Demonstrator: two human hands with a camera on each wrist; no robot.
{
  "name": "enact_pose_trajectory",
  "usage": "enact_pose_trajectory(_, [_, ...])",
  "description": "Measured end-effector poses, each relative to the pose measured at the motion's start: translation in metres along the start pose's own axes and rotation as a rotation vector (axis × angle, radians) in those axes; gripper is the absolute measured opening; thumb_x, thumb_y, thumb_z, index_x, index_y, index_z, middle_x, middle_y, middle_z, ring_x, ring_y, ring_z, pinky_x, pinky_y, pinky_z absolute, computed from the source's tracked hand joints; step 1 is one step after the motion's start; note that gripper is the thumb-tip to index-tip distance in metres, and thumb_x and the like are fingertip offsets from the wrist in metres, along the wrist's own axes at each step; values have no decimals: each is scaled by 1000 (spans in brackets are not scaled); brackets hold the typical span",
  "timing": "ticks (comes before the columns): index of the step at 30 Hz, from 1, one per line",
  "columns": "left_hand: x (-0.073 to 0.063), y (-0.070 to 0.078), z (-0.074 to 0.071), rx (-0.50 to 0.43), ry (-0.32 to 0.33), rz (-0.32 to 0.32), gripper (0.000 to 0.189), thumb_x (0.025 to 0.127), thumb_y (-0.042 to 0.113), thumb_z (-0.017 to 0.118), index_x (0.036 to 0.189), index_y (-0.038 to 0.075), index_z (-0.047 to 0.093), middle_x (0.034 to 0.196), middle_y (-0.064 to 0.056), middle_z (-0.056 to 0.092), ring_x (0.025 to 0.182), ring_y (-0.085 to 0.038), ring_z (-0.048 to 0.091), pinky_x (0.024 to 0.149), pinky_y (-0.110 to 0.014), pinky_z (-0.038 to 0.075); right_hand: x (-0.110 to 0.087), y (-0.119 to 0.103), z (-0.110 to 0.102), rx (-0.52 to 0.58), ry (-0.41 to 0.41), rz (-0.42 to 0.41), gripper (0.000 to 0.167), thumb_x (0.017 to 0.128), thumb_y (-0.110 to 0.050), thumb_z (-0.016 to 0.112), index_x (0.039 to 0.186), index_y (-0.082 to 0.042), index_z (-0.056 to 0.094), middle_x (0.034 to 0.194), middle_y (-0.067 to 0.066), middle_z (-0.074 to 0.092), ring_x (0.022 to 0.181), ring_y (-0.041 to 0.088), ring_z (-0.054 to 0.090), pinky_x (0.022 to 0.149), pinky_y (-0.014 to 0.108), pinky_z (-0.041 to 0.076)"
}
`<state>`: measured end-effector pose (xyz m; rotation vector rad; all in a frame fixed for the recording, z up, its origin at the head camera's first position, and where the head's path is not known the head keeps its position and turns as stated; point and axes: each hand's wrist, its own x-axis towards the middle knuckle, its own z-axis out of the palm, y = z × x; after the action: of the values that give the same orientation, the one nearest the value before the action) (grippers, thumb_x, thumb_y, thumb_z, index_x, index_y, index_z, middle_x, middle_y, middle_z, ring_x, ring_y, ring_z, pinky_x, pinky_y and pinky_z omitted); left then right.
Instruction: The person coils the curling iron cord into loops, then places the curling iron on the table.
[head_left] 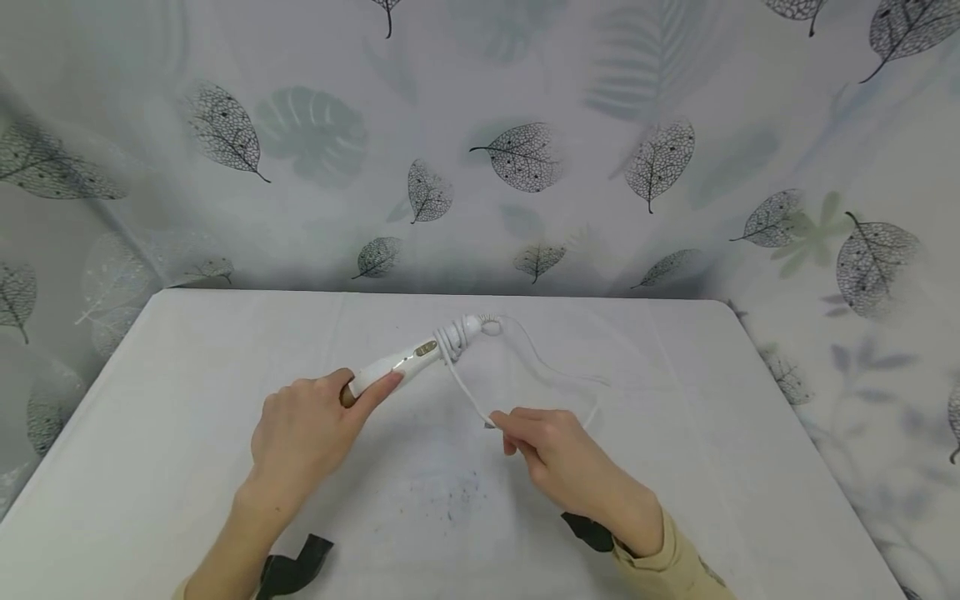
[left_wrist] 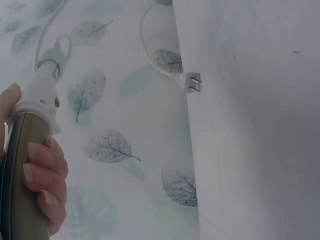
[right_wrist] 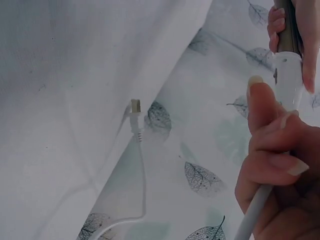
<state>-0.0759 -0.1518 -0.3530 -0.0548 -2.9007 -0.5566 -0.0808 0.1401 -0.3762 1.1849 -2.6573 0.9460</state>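
A white hair styling iron (head_left: 408,362) is held at a slant over the table. My left hand (head_left: 307,425) grips it by its brown barrel (left_wrist: 30,170), fingers wrapped round one side. The white cord (head_left: 467,392) is wound in several turns round the far end of the handle. My right hand (head_left: 562,454) pinches the cord between thumb and fingers, and a stretch runs straight from there up to the turns. In the right wrist view the cord (right_wrist: 257,212) passes through the curled fingers. The two-pin plug (left_wrist: 192,82) hangs loose on its cord.
A white-covered table (head_left: 225,350) lies under both hands, with small dark specks (head_left: 461,496) near the middle. Leaf-patterned curtains (head_left: 450,108) stand behind it and along the sides. Dark straps (head_left: 296,567) show at both wrists.
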Motion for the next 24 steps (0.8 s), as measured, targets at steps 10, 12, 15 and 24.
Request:
enact_pose_trajectory(10, [-1,-1,-2,32,75,63,59,91,66,57,65,14,50,51,5,37,43,-12,31,40,-28,24,2,8,2,-54,39,-28,49,74,27,58,109,-3,74,74,-5,63,59,0,49,58,15,41])
enact_pose_trajectory(12, [-1,-1,-1,31,101,89,57,90,64,60,64,14,49,50,6,37,43,-11,30,40,-28,23,2,10,2,-78,41,-26,44,77,23,65,109,-4,75,77,-4,68,62,2,57,57,14,41])
enact_pose_trajectory(15, [-1,-2,1,29,148,130,57,90,62,63,63,14,48,49,7,35,42,-10,27,40,-27,21,1,12,3,-91,33,-19,31,83,10,73,109,-5,75,84,-3,73,69,4,67,60,15,46])
enact_pose_trajectory(24, [1,-4,2,3,230,173,54,88,57,67,62,13,49,49,8,38,41,-8,28,39,-26,23,1,18,4,-87,-13,8,46,80,22,64,118,-4,72,80,-1,68,70,10,66,64,20,48])
